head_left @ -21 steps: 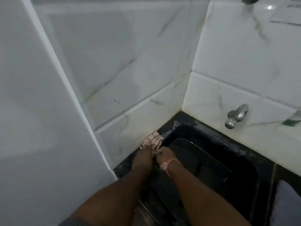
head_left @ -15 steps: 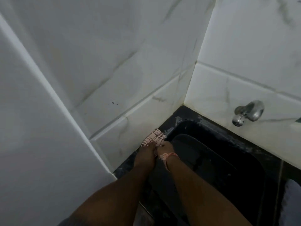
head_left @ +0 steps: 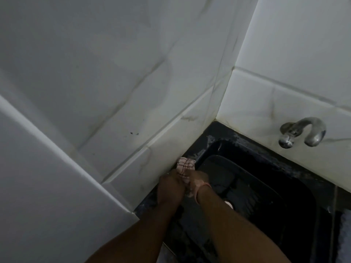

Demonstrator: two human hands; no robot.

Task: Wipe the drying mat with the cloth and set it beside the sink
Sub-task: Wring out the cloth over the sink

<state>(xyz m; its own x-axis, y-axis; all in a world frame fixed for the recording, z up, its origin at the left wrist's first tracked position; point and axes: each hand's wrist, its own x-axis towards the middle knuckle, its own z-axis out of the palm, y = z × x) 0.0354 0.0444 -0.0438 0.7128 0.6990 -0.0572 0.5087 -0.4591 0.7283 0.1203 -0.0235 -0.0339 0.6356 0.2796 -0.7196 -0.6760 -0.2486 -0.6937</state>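
Cloth (head_left: 185, 168), checked pink and white, is bunched between both hands at the near-left rim of the black sink (head_left: 303, 194). Nearest the camera, the two forearms converge on it. The left hand (head_left: 171, 186) grips its left side with curled fingers; the right hand (head_left: 198, 180), a thread band at its wrist, holds the right side, fingers likewise wrapped, and looks as if it is wringing. Its long axis runs away from the fingers, the free end poking out beyond them toward the tiled wall (head_left: 133, 92). Inside the basin, just right of the hands, lies a dark flat sheet, probably the drying mat (head_left: 228, 179); the right hand is nearer it. Farther off, a metal tap (head_left: 302, 131) juts from the wall.
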